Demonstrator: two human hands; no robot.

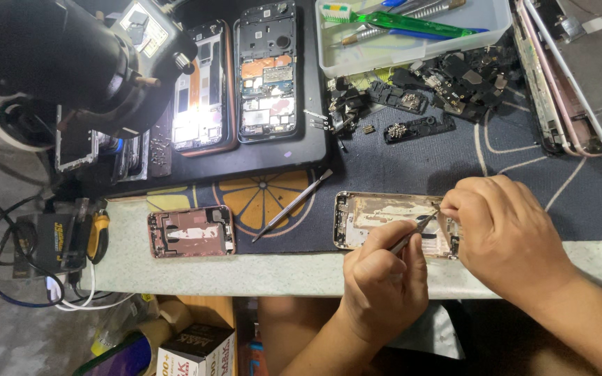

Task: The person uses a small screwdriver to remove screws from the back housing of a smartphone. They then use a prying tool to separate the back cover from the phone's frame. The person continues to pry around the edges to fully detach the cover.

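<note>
A gold phone housing (377,212) lies open-side up near the front edge of the bench, partly on a dark mat. My left hand (384,285) grips thin metal tweezers (412,235), whose tip points up and right into the housing's right half. My right hand (506,237) rests over the housing's right end, fingertips pinched on its upper edge and holding it down. The right end of the housing is hidden under this hand.
A pink phone housing (191,232) and a metal pry tool (292,205) lie to the left. Two opened phones (267,69) sit on a black pad behind, under a black microscope (71,56). Behind are a white tray (329,56) and loose black parts (447,76). Stacked rose-gold housings (573,83) lie at the right.
</note>
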